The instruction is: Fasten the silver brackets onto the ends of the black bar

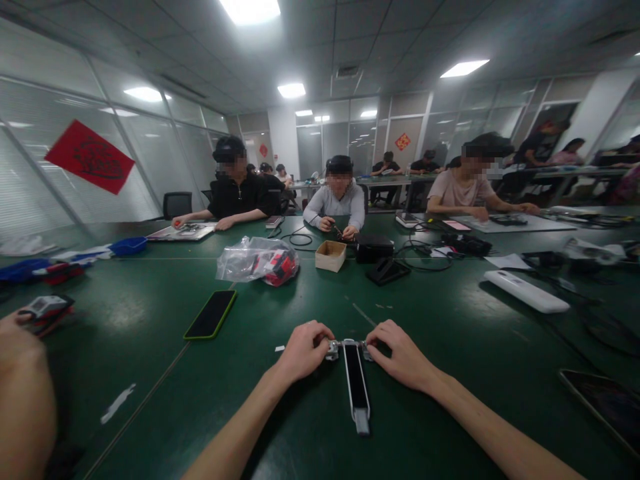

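Currently, the slim device (357,377) lies on the green worktop (450,327) between the two hands, its long axis running toward the wearer. It has a black face, a light frame and a grey end piece (363,423) at its near end. A small metal left fitting (332,351) and right fitting (368,353) sit to either side of its far end.

Left hand (306,348): the grip is nearly closed, with thumb and bent fingers pinching the left fitting. Right hand (400,355): the grip is likewise narrow, thumb and forefinger drawn together on the right fitting. The exact contact points are hidden by the fingers. Both forearms enter from the near edge.

Surrounding items: a green-edged phone (211,315) lies to the left of the hands. Beyond it are a clear plastic bag (235,260) with red-and-black contents, an open cardboard box (331,257) and a black box (373,248). A white unit (526,291) lies to the right; a dark phone (607,407) is cut off by the frame edge. At far left, a co-worker's hand touches a red-and-grey tool (47,310). Three people sit opposite, wearing headgear.
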A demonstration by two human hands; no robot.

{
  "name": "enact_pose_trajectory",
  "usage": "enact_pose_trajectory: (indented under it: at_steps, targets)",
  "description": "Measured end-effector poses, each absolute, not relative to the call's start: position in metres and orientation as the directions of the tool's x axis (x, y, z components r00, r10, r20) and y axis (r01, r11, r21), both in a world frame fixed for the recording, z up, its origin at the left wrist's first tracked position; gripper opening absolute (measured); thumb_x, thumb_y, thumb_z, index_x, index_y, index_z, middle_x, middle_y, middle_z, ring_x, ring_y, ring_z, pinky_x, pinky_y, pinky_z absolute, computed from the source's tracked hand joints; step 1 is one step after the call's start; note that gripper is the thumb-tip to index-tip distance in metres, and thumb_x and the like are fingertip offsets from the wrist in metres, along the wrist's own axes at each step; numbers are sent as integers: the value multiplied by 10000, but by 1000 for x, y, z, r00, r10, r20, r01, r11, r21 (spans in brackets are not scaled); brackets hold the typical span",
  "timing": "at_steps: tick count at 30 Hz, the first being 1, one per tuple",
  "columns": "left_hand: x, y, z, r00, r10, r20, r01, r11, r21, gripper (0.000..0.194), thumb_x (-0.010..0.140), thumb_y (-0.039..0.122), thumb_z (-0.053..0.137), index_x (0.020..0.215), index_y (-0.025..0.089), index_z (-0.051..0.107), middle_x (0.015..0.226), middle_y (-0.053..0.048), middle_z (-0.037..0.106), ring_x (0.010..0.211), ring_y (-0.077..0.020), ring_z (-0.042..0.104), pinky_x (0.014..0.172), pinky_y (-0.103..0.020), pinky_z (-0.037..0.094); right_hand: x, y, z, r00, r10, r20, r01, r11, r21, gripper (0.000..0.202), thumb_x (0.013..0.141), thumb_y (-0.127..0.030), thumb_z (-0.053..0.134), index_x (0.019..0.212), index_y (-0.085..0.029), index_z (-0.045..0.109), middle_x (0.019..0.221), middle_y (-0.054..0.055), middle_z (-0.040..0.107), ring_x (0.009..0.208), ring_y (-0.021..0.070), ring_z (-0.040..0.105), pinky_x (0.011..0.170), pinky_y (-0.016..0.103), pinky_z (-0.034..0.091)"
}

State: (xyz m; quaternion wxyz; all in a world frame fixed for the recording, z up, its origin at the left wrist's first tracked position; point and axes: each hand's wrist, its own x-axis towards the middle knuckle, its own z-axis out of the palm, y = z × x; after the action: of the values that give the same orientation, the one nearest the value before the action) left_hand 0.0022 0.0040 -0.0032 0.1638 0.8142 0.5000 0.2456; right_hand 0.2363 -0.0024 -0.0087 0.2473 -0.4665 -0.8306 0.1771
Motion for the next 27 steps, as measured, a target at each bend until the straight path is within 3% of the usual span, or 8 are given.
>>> enact_pose_trajectory:
  at_steps: [17,22,27]
  targets:
    - [2,6,-10,371,883,286,731,-468,497,194,790,138,472,860,175,650,706,3,577,656,-124,514,633,-235,369,237,-1,-11,-435,868,241,697,494,-520,190,859,-316,462,849,-205,615,885,47,602,848,183,516,751,344,440]
    - [-3,10,-14,336,879,337,752,-466,467,209,780,117,466,885,170,638,718,-4,575,671,-132,521,653,-243,380,235,-5,1,-327,924,199,729,380,-569,168,845,-328,466,911,-193,542,881,48,592,783,169,537,706,321,445]
    - [-8,16,-18,303,876,376,769,-458,446,203,782,116,467,880,169,635,728,-8,585,677,-136,527,666,-247,388,205,-30,19,-272,962,35,787,243,-567,286,874,-485,377,894,-213,461,718,17,594,614,161,543,567,287,402]
